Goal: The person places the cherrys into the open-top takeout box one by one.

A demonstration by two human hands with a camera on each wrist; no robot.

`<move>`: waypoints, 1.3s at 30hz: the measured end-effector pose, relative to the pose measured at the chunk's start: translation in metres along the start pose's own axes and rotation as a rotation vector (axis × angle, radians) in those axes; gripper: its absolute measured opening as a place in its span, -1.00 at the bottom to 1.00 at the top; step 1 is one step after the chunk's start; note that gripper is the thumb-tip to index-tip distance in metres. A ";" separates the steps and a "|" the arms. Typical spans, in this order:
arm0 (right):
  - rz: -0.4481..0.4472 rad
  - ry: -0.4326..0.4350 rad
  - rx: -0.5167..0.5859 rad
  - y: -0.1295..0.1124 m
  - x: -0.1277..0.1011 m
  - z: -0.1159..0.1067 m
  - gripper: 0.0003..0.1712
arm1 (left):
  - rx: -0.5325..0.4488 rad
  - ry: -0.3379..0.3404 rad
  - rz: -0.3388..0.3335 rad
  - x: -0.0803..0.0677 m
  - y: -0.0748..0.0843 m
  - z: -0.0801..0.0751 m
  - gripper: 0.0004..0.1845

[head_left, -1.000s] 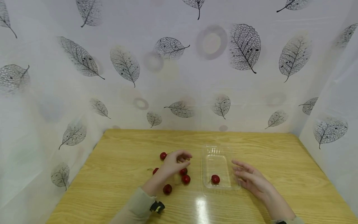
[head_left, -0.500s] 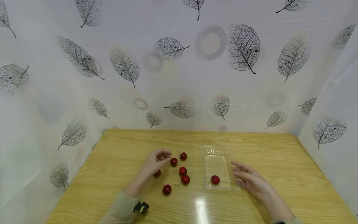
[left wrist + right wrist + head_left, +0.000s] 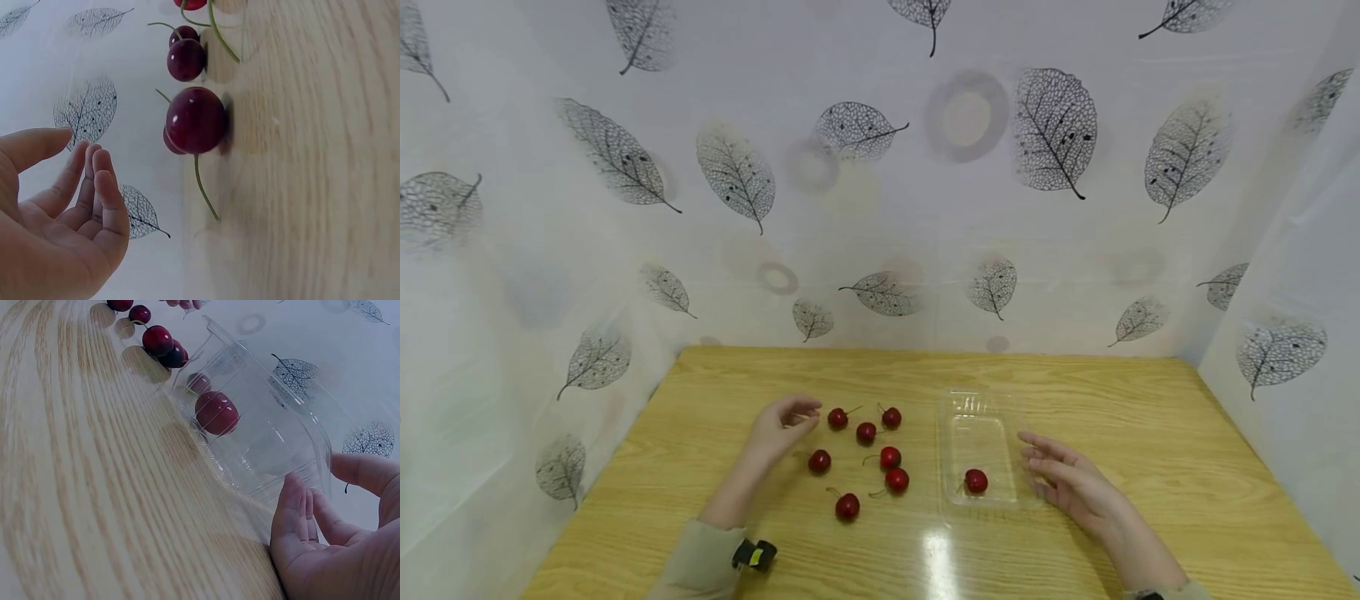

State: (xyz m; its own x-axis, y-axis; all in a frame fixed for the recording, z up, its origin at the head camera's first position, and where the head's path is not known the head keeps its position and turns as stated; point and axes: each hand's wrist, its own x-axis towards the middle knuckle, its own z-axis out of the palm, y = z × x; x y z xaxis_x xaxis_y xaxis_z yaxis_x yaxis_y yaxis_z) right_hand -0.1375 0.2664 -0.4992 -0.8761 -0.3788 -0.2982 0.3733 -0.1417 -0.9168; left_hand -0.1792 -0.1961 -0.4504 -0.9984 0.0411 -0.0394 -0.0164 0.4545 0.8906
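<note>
Several dark red cherries [image 3: 866, 432] with stems lie loose on the wooden table [image 3: 1150, 433], left of a clear plastic tray [image 3: 979, 408]. One cherry [image 3: 976, 481] sits inside the tray, also seen as the cherry [image 3: 216, 412] through its wall. My left hand [image 3: 797, 412] hovers just left of the leftmost cherry [image 3: 838, 418], fingers relaxed and holding nothing. In the left wrist view the left hand [image 3: 81, 181] is spread, with a cherry [image 3: 195, 120] beyond it. My right hand [image 3: 1037, 458] lies flat by the tray's right side; its fingers [image 3: 294, 506] are at the tray's rim [image 3: 312, 425].
White sheets printed with grey leaves [image 3: 1052, 125] wall the table at the back and on both sides. Bare wood stretches right of the tray and along the front edge [image 3: 925, 575]. A small device sits on my left sleeve [image 3: 752, 554].
My left hand has drawn back to the left, off the cluster of cherries, uncovering them. The right hand and the tray have stayed put.
</note>
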 end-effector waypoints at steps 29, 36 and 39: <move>-0.019 -0.025 0.017 0.002 0.000 -0.002 -0.57 | 0.037 -0.073 -0.047 -0.013 -0.034 0.002 -0.69; -0.017 -0.023 0.022 0.001 -0.001 -0.001 -0.59 | 0.072 -0.113 -0.066 -0.015 -0.038 0.005 -0.66; -0.007 -0.013 0.022 0.000 -0.001 0.000 -0.60 | 0.096 -0.115 -0.075 -0.016 -0.037 0.007 -0.66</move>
State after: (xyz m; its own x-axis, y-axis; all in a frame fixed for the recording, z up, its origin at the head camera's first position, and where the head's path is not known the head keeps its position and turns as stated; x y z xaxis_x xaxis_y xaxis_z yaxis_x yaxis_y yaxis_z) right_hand -0.1367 0.2673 -0.4985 -0.8747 -0.3899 -0.2879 0.3739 -0.1649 -0.9127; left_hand -0.1627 -0.2074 -0.4856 -0.9816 0.1027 -0.1608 -0.0801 0.5430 0.8359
